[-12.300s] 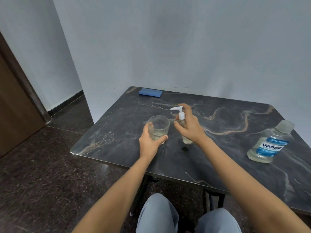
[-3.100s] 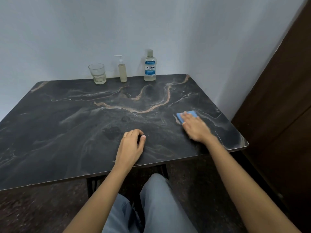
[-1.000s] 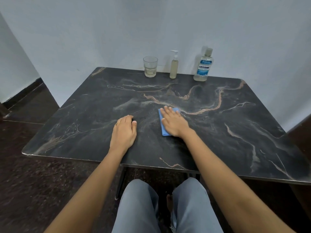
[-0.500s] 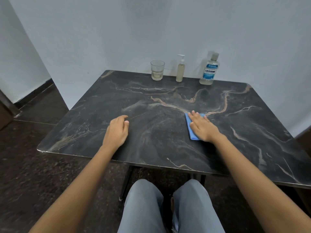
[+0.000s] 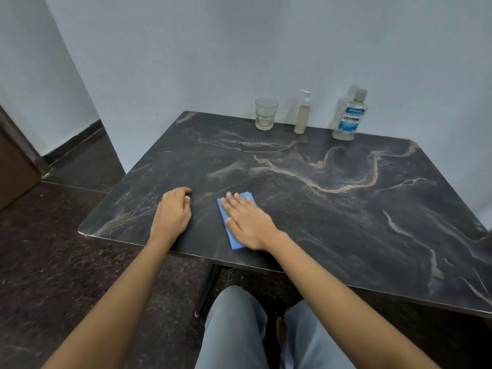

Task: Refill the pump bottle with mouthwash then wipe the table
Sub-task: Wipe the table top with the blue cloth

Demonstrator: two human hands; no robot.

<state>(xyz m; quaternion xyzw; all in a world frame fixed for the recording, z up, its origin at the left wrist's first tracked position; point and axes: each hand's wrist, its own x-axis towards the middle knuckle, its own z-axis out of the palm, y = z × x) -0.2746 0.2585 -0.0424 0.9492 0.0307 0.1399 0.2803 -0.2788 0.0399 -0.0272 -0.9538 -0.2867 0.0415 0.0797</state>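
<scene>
Right grip (image 5: 247, 225) released: fingers straight, palm flat on the blue cloth (image 5: 233, 242), pressing it to the counter (image 5: 346, 222). Cloth is folded, oblong, near the counter's front edge, w/ a strip of bare top btw it and that edge. Left grip (image 5: 171, 214) just beside, not touching the cloth; fingers loosely curled, nothing in it, resting near the front-left corner. Wide bare dark marble to the right and behind, up to the back edge. In a row along the back edge by the wall (image 5: 239, 62), well apart from both grips: glass (image 5: 266, 114) w/ a little pale liquid; pump bottle (image 5: 302, 115), upright, white pump on, pale yellowish liquid filling most of it; Listerine bottle (image 5: 349, 118), upright, capped.
</scene>
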